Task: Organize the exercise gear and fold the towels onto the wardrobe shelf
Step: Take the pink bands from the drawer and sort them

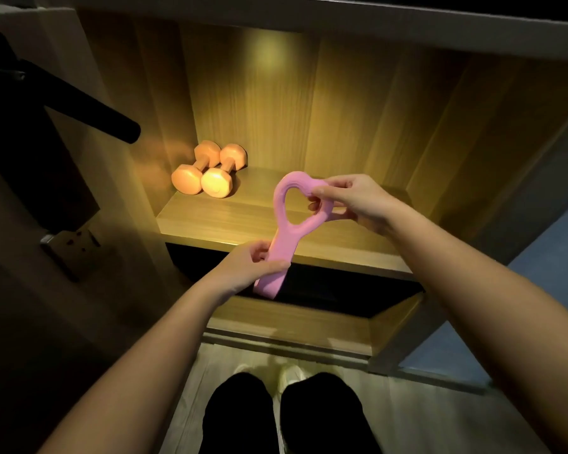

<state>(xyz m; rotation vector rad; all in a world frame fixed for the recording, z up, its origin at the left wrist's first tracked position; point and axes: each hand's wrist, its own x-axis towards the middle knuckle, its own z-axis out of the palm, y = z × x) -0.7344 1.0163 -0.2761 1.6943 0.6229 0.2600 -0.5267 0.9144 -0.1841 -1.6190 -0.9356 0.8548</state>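
Warm-lit wardrobe shelf (230, 221) lies under the pink resistance band (284, 231), held over its front edge. The left hand (250, 267) grips its lower end and the right hand (351, 198) pinches the loop. Released unevenly, it may spring back or slip off the edge; the 2 dumbbells (207, 172) sit well apart.

The person's left forearm (158, 342) and right forearm (473, 276) are bare along the whole length that shows, from the wrist to the frame's lower edge. The left hand (243, 268) and the right hand (354, 199) are bare as well; the nails look short, though the picture is too soft to tell more. Below, both legs are clad in plain black trousers (322, 417), so dark that folds and seams cannot be made out. Past the trouser legs peek the rounded toes of pale, whitish shoes (292, 371), blurred and brightly lit.
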